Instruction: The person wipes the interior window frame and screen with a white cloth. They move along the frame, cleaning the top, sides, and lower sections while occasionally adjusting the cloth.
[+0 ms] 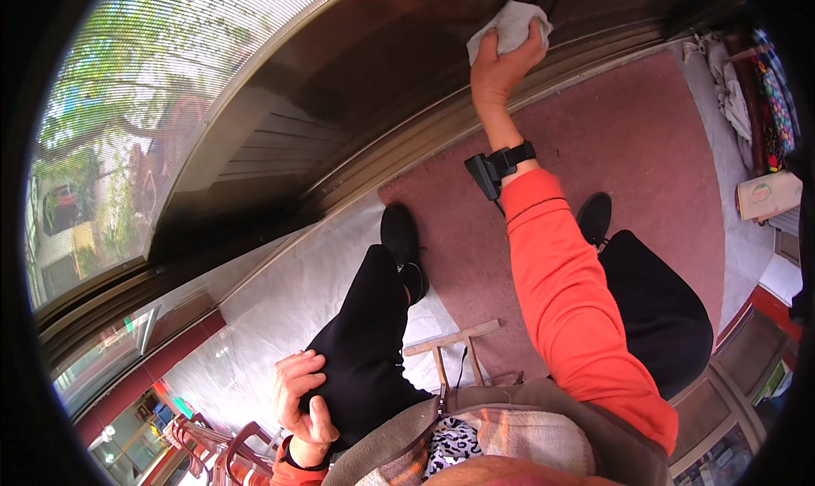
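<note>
A folded white cloth (513,29) is gripped in my right hand (506,66), at the top of the view. It lies against the dark, glossy lower panel (395,59) of a door or window frame, just above the brown metal track (439,113). My right arm reaches out straight, with a black strapped device (500,166) on the wrist. On my black-trousered knee rests my left hand (302,393), its fingers somewhat spread and nothing in it.
A reddish mat (611,129) covers part of the pale marbled floor (280,301). Part of a small wooden stool (453,338) shows beneath me. Mesh screen (146,104) fills the upper left. Fabrics (732,97) and a cardboard box (770,195) are at right; wooden chairs (216,448) stand lower left.
</note>
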Available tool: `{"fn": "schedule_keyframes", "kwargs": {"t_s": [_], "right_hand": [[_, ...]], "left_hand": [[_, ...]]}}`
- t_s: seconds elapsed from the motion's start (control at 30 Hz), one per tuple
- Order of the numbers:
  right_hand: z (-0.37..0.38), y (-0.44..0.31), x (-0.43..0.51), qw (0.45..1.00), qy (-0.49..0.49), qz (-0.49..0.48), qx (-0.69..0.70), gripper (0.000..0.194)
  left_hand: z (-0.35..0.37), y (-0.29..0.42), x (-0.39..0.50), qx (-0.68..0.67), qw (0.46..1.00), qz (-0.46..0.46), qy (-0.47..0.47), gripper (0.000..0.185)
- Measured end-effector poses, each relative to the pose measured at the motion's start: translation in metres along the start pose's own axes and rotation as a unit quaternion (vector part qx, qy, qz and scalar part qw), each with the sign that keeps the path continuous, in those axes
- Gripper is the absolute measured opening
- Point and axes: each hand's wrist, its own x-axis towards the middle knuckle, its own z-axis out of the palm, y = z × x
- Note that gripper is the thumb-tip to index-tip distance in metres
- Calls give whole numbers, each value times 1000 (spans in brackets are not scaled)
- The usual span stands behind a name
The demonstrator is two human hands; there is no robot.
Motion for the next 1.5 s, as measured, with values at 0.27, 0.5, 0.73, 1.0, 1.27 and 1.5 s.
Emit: {"fn": "schedule_keyframes", "kwargs": {"t_s": [0.27, 0.5, 0.73, 1.0, 1.27, 1.5], "right_hand": [[10, 70, -68, 892, -20, 445, 79, 72], [8, 20, -78, 781, -14, 585, 219, 68], [7, -104, -33, 774, -12, 525, 354, 58], [-114, -199, 15, 432, -262, 589, 631, 42], [-187, -270, 78, 487, -492, 551, 465, 36], [-286, -273, 111, 615, -461, 534, 352, 48]], "left_hand": [[-1, 0, 2, 3, 1000, -4, -2, 32], [-1, 0, 2, 3, 1000, -4, 15, 32], [4, 5, -1, 0, 999, 23, 40, 19], [7, 9, -8, -3, 995, 49, 89, 14], [16, 3, -6, -90, 993, 41, 66, 15], [-6, -116, 47, 307, 949, 71, 19, 20]]}}
